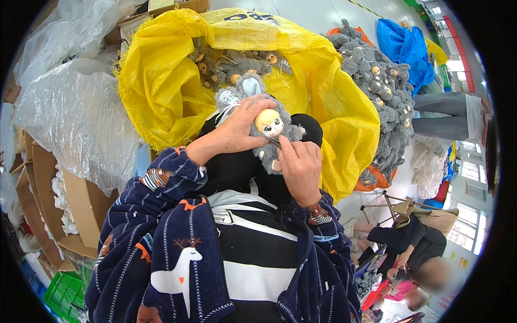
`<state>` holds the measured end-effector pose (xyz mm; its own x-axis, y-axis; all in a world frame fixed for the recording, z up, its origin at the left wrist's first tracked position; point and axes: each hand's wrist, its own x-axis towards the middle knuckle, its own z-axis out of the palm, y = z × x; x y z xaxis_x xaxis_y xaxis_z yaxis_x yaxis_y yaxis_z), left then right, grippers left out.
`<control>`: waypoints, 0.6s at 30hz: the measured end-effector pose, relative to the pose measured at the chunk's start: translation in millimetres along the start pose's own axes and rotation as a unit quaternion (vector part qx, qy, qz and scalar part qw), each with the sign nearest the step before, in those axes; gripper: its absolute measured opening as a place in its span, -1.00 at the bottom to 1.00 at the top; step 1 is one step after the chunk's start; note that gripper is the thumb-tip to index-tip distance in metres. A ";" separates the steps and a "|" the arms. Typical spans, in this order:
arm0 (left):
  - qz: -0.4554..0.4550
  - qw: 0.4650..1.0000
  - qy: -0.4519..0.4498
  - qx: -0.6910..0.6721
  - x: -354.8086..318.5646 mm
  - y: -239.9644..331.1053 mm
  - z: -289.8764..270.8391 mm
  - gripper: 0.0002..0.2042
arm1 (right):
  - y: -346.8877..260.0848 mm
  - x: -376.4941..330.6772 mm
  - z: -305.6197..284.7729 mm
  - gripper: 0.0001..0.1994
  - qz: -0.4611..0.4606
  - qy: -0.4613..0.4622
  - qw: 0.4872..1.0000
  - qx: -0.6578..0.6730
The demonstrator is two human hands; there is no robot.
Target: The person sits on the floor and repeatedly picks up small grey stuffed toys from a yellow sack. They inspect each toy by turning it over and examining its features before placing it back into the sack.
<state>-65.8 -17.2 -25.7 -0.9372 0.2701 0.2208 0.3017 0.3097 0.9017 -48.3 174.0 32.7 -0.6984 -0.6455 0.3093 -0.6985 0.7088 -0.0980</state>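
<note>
A grey plush doll (295, 133) with a pale vinyl face (270, 124), yellow hair and a long ear with a light blue lining (251, 86) lies over my lap. My left hand (237, 127) is closed around its head, fingers over the top and thumb below the face. A white lace bow (229, 98) shows beside that hand. My right hand (299, 167) pinches a thin dark tool (273, 141), its tip at the lower edge of the doll's face. The tool's exact kind is too small to make out.
Just beyond my lap stands an open yellow woven sack (161, 81) with more grey dolls (242, 65) inside. A large heap of grey plush (382, 86) rises at the right. Clear plastic bags (75, 113) and cardboard boxes (86, 204) crowd the left. Other people (414, 242) sit at the lower right.
</note>
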 end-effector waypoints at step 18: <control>-0.007 1.000 0.002 -0.001 -0.3 -0.1 1.1 -0.32 | -2.3 -2.4 3.7 -0.71 0.025 -0.008 0.999 0.019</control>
<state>-65.4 -16.3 -26.3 -0.9418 0.2622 0.2103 0.2887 0.3106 0.9056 -45.6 172.9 28.7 -0.7351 -0.6137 0.2881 -0.6675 0.7295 -0.1492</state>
